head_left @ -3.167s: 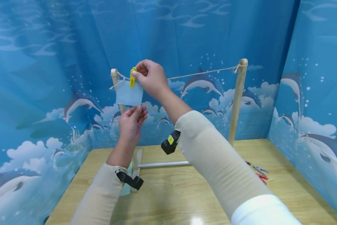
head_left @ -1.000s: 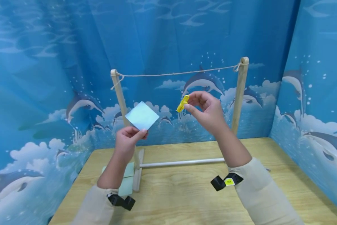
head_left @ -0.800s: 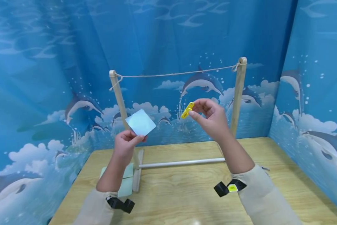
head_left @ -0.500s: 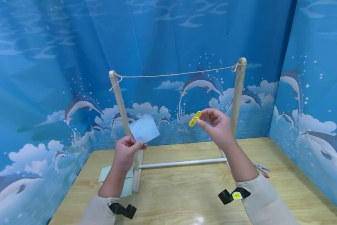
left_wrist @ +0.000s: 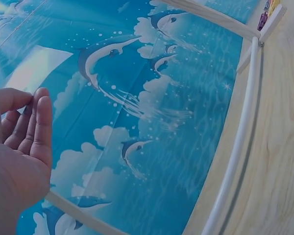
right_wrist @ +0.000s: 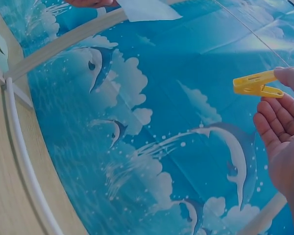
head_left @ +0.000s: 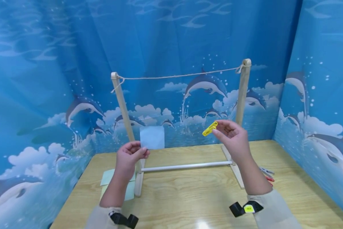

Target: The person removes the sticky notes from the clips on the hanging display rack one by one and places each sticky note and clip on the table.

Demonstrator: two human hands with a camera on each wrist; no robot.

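Observation:
My left hand (head_left: 129,160) pinches a light blue square of paper (head_left: 152,137) by its lower left corner, thumb in front. The same paper (left_wrist: 36,71) shows bright above the fingertips in the left wrist view. To the right, my right hand (head_left: 234,138) holds a yellow clothespin (head_left: 210,128) between thumb and fingers. In the right wrist view the clothespin (right_wrist: 257,84) looks closed at its nose, with nothing in it. Both hands are below a string (head_left: 171,76) tied between two wooden posts, and nothing hangs from it.
A white rod (head_left: 185,166) joins the bases of the left post (head_left: 122,106) and the right post (head_left: 242,95) on the wooden table (head_left: 183,197). Pale green papers (head_left: 128,190) lie by the left base. Grey and red clothespins (head_left: 267,173) lie at right.
The paper and clothespin were up at the string's left end and have come down away from it. Lately the right hand moved down and right, and the paper turned from diamond to upright.

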